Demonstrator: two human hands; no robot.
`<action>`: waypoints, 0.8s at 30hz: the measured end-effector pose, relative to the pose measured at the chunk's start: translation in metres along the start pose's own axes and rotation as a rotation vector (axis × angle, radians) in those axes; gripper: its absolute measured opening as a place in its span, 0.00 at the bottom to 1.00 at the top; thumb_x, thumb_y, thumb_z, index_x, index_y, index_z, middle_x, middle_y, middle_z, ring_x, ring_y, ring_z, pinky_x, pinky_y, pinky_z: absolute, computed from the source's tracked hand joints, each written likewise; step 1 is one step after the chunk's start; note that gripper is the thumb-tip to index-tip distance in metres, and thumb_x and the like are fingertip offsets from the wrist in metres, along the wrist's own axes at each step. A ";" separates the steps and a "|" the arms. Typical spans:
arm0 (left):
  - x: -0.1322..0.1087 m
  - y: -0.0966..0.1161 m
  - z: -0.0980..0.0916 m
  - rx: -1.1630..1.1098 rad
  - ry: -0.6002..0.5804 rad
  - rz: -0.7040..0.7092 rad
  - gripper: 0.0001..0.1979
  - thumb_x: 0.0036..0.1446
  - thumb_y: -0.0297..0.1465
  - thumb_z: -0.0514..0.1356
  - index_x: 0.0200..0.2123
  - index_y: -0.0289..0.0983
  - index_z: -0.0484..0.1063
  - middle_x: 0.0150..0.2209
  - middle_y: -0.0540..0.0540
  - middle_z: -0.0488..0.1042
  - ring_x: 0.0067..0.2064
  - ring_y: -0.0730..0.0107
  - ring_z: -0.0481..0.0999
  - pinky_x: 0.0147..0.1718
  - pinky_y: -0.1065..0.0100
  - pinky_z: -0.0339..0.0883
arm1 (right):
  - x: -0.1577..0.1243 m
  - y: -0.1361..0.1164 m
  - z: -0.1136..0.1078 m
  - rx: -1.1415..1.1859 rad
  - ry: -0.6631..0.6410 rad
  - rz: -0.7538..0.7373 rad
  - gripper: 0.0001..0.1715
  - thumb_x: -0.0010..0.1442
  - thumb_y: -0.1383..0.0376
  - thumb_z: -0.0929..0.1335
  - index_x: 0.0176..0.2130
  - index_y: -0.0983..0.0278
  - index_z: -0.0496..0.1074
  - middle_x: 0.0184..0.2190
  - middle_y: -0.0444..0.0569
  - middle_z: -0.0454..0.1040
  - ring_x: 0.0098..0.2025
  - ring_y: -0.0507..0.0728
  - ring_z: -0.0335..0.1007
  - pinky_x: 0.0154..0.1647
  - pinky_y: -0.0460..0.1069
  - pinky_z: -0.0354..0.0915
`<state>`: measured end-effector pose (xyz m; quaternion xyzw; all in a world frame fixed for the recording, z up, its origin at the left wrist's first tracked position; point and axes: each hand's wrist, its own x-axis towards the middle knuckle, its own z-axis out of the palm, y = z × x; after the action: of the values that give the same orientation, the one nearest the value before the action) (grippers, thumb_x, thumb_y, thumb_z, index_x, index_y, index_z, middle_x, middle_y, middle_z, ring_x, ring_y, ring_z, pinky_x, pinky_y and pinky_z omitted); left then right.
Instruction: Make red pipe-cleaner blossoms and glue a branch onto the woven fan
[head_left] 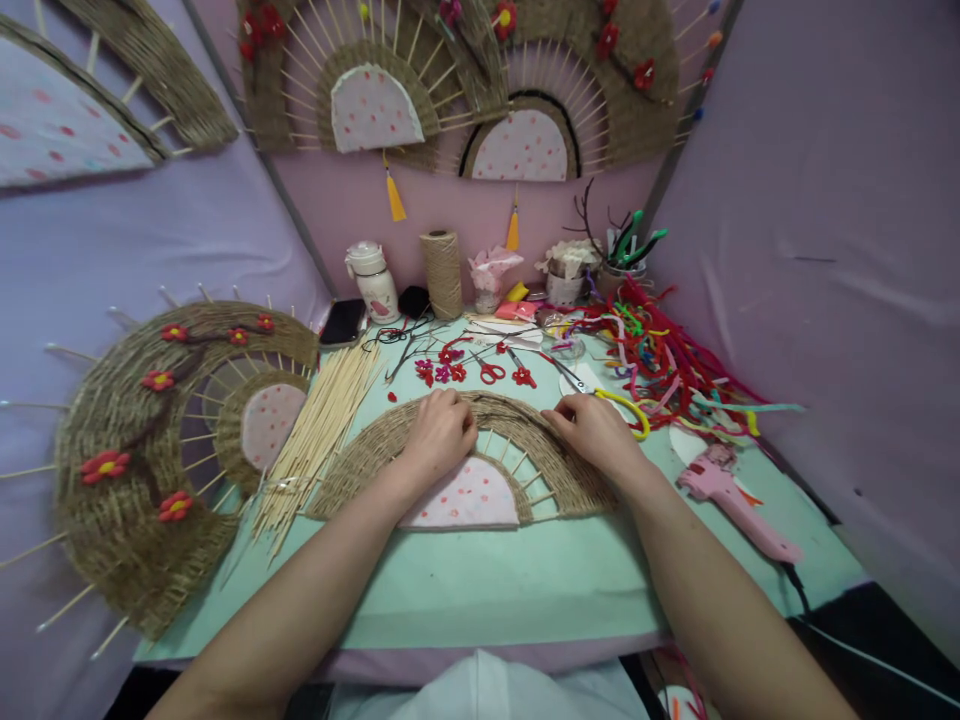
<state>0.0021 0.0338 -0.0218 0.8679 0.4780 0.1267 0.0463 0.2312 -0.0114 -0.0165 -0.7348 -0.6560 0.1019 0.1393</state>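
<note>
A woven twine fan (375, 450) lies flat on the table in front of me, with thin stick ribs and a white half-round centre (472, 495) dotted with red. A dark twig (514, 408) rests along its upper band. My left hand (444, 432) bears on the left part of the band, fingers curled; what they hold, if anything, is hidden. At the twig's right end, my right hand (596, 435) has its thumb and fingers pinched together on it. Just beyond the fan are red-handled scissors (491, 373) and small red flowers (523, 377).
Bamboo sticks (322, 430) and a finished flowered fan (127, 430) are on the left. A pink glue gun (739, 505) with its cord lies right, below tangled pipe cleaners (652, 340). Yellow-handled scissors (626, 408), a twine spool (442, 275) and a white bottle (373, 282) stand farther back.
</note>
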 end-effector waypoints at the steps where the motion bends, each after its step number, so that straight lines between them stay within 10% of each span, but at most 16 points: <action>1: -0.001 0.001 0.001 0.004 0.000 -0.005 0.07 0.57 0.29 0.56 0.29 0.37 0.72 0.37 0.42 0.70 0.44 0.57 0.67 0.45 0.57 0.62 | 0.000 0.000 -0.001 0.003 -0.007 -0.002 0.19 0.63 0.55 0.64 0.33 0.63 0.77 0.34 0.52 0.80 0.37 0.57 0.73 0.34 0.48 0.57; 24: 0.014 -0.014 -0.003 0.051 0.023 0.053 0.08 0.58 0.29 0.56 0.30 0.37 0.73 0.39 0.41 0.71 0.46 0.55 0.66 0.44 0.56 0.60 | -0.008 -0.001 0.002 -0.090 -0.128 -0.064 0.11 0.57 0.63 0.66 0.29 0.62 0.77 0.28 0.50 0.78 0.31 0.55 0.71 0.26 0.47 0.51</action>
<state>-0.0029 0.0533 -0.0196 0.8798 0.4582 0.1254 0.0152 0.2284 -0.0193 -0.0183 -0.7111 -0.6905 0.1143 0.0670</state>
